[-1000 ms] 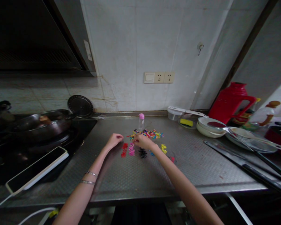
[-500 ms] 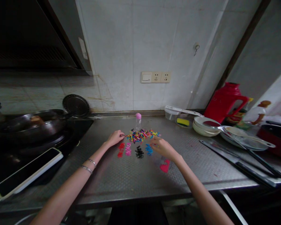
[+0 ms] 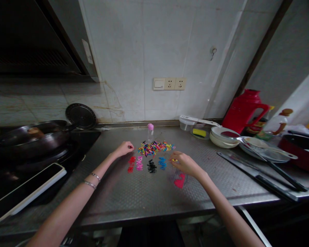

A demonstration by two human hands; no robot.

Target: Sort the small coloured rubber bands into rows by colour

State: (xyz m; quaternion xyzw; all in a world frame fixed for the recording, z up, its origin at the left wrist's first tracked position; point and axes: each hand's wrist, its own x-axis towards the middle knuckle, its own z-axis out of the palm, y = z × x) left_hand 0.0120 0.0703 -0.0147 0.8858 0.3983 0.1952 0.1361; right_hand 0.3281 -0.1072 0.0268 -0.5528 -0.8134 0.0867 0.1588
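Observation:
A mixed pile of small coloured bands [image 3: 154, 148] lies on the steel counter [image 3: 144, 192]. In front of it sit separate little heaps: red [image 3: 131, 164], pink [image 3: 139, 163], black [image 3: 151, 166] and blue [image 3: 162, 163]. My left hand [image 3: 123, 149] rests at the pile's left edge, fingers pinched on something I cannot make out. My right hand [image 3: 184, 163] is right of the blue heap, fingertips pinched on a small yellow band. A red heart-shaped piece [image 3: 179, 180] lies under my right wrist. A small clear bottle with a pink cap [image 3: 150, 132] stands behind the pile.
A stove with a dark pan [image 3: 28, 139] and a phone [image 3: 25, 191] is at the left. Bowls and plates [image 3: 224, 137], a sponge [image 3: 199, 132], a red jug [image 3: 243, 109], a long knife [image 3: 254, 175] and a red pot [image 3: 301, 151] crowd the right.
My right hand moved from the pile's left side to the right of the blue heap. My left hand shifted slightly at the pile's left edge. The camera view drifted.

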